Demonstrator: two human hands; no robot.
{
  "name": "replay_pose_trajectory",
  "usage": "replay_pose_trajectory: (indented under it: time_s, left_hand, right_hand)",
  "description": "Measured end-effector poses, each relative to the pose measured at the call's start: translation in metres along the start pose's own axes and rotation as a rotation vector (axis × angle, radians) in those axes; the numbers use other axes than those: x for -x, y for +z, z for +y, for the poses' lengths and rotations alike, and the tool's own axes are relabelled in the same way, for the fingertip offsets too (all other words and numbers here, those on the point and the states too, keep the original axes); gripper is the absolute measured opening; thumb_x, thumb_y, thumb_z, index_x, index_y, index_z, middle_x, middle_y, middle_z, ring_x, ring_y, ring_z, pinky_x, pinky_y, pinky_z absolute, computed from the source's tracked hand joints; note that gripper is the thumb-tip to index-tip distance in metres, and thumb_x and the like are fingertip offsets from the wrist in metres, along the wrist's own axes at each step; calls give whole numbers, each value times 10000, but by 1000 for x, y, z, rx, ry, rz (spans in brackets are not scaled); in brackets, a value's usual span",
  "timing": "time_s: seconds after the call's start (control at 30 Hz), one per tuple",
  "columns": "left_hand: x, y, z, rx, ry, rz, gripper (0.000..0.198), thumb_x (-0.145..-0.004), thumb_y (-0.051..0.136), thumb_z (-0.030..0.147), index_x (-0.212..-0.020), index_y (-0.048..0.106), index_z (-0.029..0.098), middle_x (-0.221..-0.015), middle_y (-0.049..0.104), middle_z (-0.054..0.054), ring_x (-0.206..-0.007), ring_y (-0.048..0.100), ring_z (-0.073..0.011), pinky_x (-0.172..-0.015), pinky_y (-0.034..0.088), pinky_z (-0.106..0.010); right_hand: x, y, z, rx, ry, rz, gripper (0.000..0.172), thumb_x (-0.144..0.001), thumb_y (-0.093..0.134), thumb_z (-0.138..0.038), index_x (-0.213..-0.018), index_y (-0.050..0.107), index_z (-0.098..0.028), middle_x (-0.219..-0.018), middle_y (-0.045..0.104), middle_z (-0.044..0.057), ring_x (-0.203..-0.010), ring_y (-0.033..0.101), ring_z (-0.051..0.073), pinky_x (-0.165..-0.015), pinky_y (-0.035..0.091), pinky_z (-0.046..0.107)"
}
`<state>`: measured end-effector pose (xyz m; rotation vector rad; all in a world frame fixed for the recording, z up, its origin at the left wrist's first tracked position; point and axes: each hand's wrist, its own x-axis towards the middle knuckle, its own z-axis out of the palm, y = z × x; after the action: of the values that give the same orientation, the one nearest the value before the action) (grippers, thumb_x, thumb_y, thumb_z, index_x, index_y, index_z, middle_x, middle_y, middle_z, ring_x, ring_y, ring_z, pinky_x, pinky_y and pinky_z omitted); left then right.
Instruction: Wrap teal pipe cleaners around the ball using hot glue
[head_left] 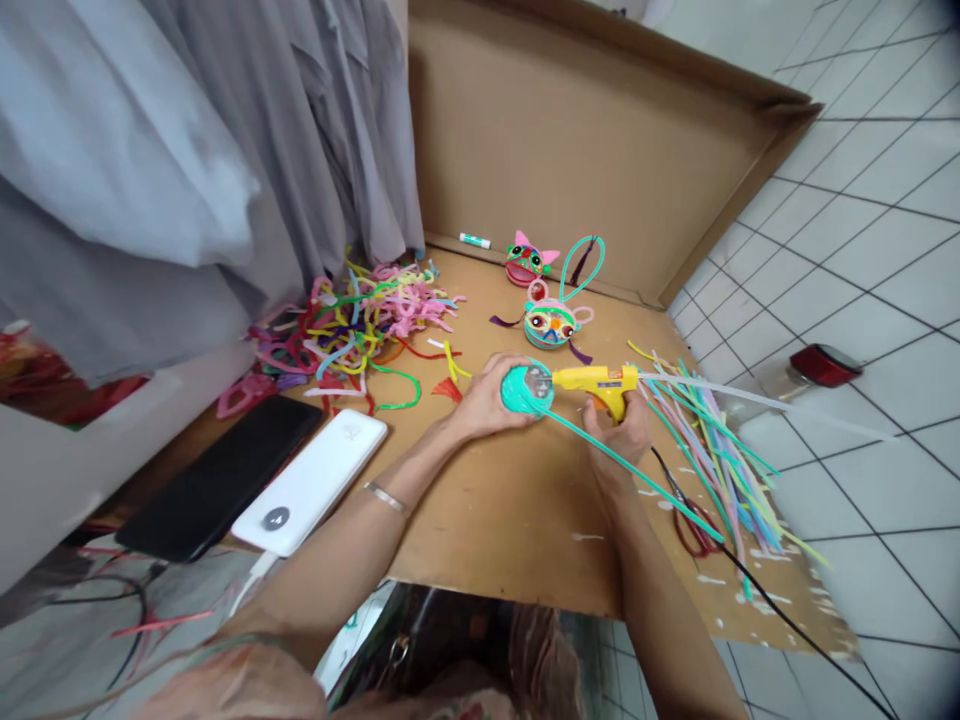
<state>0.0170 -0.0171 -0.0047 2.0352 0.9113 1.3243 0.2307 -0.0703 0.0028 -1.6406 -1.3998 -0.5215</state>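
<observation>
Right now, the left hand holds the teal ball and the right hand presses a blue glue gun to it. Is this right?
Not quite: the glue gun is yellow, not blue, as the head view shows. The left hand holds the teal ball and the right hand presses the gun to it.

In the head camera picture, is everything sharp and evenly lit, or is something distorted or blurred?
Head view: the wide lens bends the floor tiles and the cardboard edges; the centre is sharp, around the left hand on the teal ball and the right hand on the yellow glue gun; the bottom edge is blurred; the light is soft, without glare.
</observation>
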Motion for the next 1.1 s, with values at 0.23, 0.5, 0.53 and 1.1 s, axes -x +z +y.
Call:
replay_pose_trajectory:
  time_s: [0.23,0.5,0.53,1.1]
  left_hand:
    - [0,0,-1,-8,36,-21,734,-593,831,350,-1255,538,231,-1312,561,-119,-1258,545,-301,-1091,441,-486]
    - [0,-1,1,-46,17,-57,751,-577,833,346,-1264,545,244,-1341,560,-102,-1272,532,-310,-1097,431,-498]
    - [0,-1,2,-44,19,-59,748,-580,833,347,-1262,545,240,-1332,565,-101,-1266,536,-306,-1094,434,-496]
    - [-1,-4,8,-23,6,-145,779,-563,853,330,-1272,545,238,-1365,547,-99,-1286,537,-302,-1118,423,-482]
  right_hand:
    - [-1,-3,-9,-7,22,30,427,-816,518,-519,-1062,566,-173,-916,665,100,-831,655,244,-752,526,360]
    - [1,-3,-12,-60,64,-70,454,-823,504,-507,-1110,554,-159,-967,656,126,-886,649,259,-805,515,371]
    - [1,-2,-12,-69,64,-73,455,-823,504,-504,-1112,553,-157,-978,659,130,-896,652,260,-814,517,371]
    - [2,0,-11,-120,78,-119,426,-825,516,-463,-1122,561,-161,-1037,687,135,-944,661,254,-844,527,373]
